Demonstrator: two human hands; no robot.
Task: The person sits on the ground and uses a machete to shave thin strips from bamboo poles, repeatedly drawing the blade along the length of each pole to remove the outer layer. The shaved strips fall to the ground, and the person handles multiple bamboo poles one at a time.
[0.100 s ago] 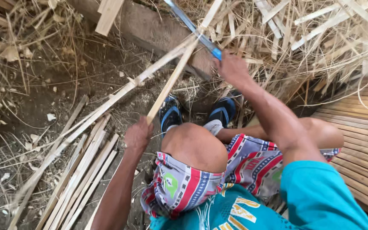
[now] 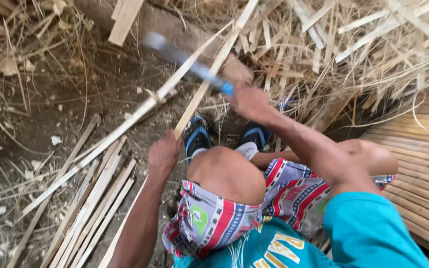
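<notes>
A seated person splits a long bamboo strip with a blade, seen from above

The left hand is clenched around the near end of the bamboo strip, which slants up and away over the dirt, between the feet in blue sandals. The right hand grasps a motion-blurred, blue-handled blade right at the strip. The strip looks light, stiff and splintery, best held low near its end. Cut slats lie beside the left arm
</notes>
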